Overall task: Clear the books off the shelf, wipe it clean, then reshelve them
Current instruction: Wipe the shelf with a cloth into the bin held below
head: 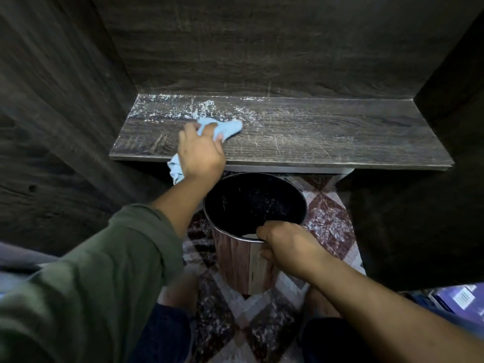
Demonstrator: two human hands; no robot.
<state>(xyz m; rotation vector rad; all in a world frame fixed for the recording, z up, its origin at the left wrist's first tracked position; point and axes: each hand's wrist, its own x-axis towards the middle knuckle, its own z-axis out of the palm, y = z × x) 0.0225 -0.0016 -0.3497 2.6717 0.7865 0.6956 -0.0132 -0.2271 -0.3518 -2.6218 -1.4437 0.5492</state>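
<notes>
A dark wood-grain shelf [327,132] lies bare of books, with white dust and crumbs scattered along its back left part. My left hand [200,153] grips a light blue cloth [225,128] and presses it on the shelf's left half, beside the dust; one end of the cloth hangs over the front edge. My right hand [285,247] holds the near rim of a round bin [235,263] with wood-pattern sides and a black inside, thumb over the rim. The bin sits just below the shelf's front edge.
Dark cabinet walls close in on both sides and behind the shelf. A patterned carpet [327,218] covers the floor under the bin. Purple books or boxes [455,299] lie at the lower right. My knees are at the bottom of the view.
</notes>
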